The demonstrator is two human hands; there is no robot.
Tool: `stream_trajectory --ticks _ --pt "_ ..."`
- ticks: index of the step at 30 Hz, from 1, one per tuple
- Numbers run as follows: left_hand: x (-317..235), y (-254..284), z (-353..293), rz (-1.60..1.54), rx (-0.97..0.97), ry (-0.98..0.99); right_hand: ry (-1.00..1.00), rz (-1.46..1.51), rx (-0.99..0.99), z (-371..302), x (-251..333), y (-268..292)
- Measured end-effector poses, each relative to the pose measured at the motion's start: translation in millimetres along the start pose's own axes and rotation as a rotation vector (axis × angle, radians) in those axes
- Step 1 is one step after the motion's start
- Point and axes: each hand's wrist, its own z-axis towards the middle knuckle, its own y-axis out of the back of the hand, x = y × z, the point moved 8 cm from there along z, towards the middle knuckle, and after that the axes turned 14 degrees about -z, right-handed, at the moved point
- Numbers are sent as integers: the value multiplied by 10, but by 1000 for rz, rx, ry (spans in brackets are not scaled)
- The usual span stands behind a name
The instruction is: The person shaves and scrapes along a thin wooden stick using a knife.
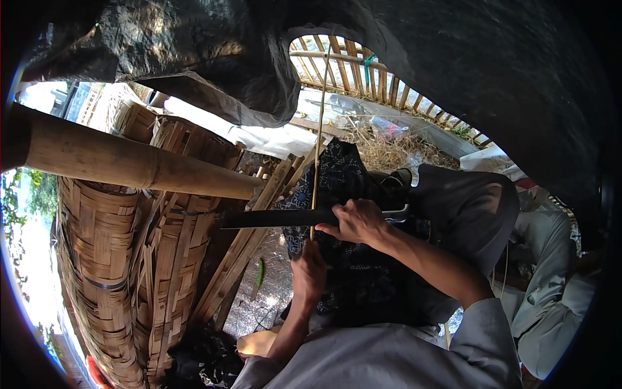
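A long thin bamboo strip point(319, 142) runs upright from my lap toward the fence, its near end gripped by my left hand point(309, 269). My right hand point(360, 222) is closed around a large knife point(269, 219) whose dark broad blade points left and lies across the strip, just beyond my left fingers. The right thumb stretches along the blade near the strip. Part of the knife's handle is hidden by the right hand. A dark patterned cloth point(337, 172) covers my lap under both hands.
Woven bamboo baskets or rolls point(103, 259) stand at the left, with a thick bamboo pole point(142, 162) across them. Split bamboo slats point(240, 253) lean beside my left arm. Dark plastic sheeting point(453, 84) hangs overhead. Beyond are a bamboo fence point(350, 65) and dry straw point(369, 146).
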Motion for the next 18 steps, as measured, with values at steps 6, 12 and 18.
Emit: stream_trajectory --ticks 6,12,18 --pt "-51 192 -475 26 75 71 34 -86 -177 -5 -62 28" --pt "-170 406 -974 40 58 35 -266 133 151 233 -342 -109" --pt "-71 581 -1153 61 49 -6 -205 -11 41 236 -435 -32"
